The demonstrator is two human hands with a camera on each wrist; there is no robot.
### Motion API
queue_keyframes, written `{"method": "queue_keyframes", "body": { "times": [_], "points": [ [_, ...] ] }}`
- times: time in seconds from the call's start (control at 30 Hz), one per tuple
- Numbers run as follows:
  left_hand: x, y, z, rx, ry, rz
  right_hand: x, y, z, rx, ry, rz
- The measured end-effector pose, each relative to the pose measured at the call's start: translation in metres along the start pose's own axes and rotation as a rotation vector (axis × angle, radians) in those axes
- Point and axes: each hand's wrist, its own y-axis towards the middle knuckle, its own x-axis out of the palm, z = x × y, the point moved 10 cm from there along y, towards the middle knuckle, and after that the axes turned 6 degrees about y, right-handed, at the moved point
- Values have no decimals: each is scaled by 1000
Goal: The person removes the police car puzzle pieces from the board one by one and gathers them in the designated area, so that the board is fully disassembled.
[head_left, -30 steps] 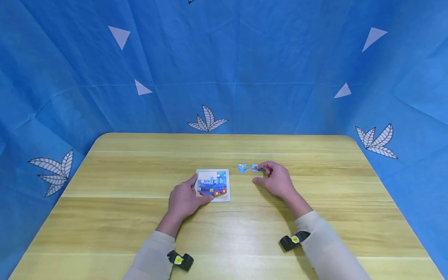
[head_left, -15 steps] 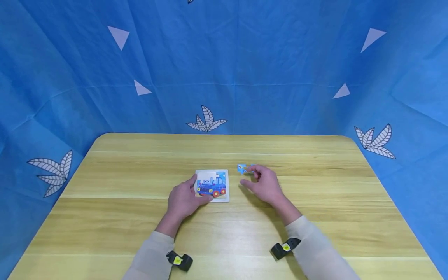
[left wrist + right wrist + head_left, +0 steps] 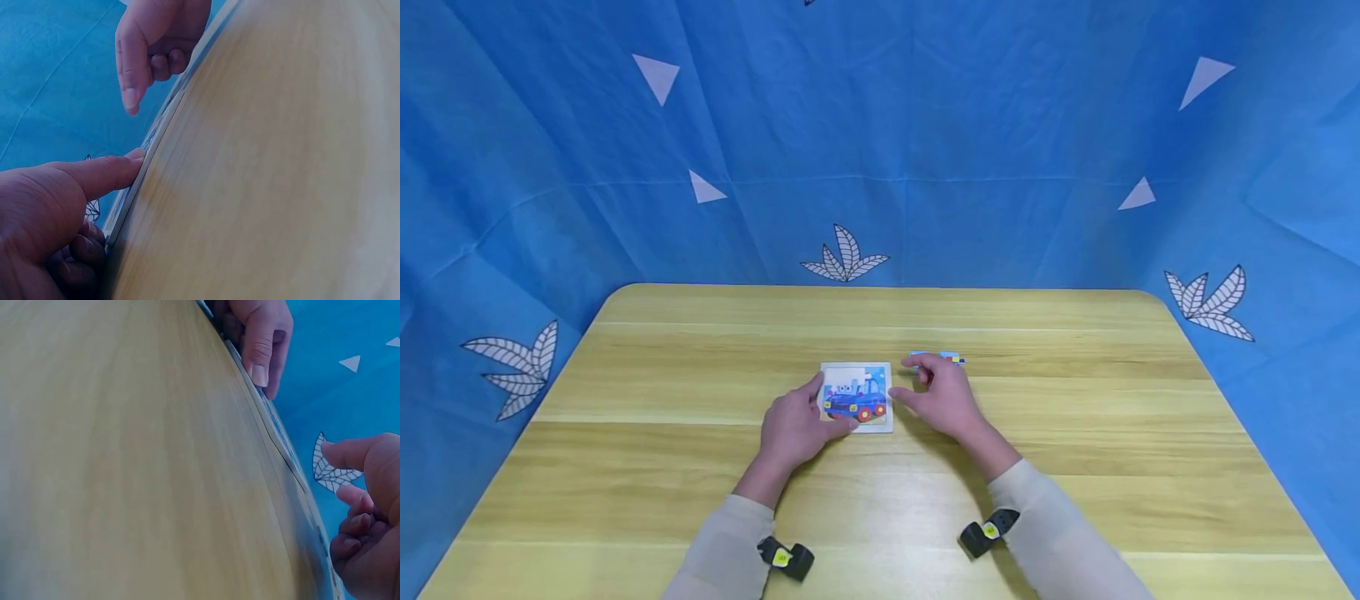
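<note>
A square jigsaw puzzle tray [image 3: 890, 417] with a blue car picture lies on the table, its upper left part pale and blank. My left hand [image 3: 790, 429] grips the tray at its left side, thumb over the lower edge; the left wrist view shows that thumb [image 3: 103, 175] pressing the rim. At the tray's right edge hovers my right hand [image 3: 946, 402], thumb and index finger spread apart with nothing between them. Just beyond it lie two loose puzzle pieces: one [image 3: 953, 357] in sight, the other [image 3: 916, 353] mostly hidden behind the fingers.
The wooden table [image 3: 700, 350] extends widely around both hands. A blue curtain [image 3: 910, 125] with white triangles and leaf prints hangs behind its far edge. Black wrist cameras are strapped over both sleeves, the left one [image 3: 788, 558] low over the table.
My right hand has moved left from the loose pieces to the tray's right edge, uncovering the right piece and covering most of the left one. The left hand and tray have stayed put.
</note>
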Motion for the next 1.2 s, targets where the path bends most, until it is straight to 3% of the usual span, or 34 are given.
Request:
{"method": "queue_keyframes", "body": {
  "times": [0.5, 1.2],
  "points": [
    [0, 1, 2, 7, 22, 0, 25, 14, -3, 23, -61, -53],
    [-1, 0, 1, 20, 7, 5, 32, 14, -4, 0, -152, -79]
  ]
}}
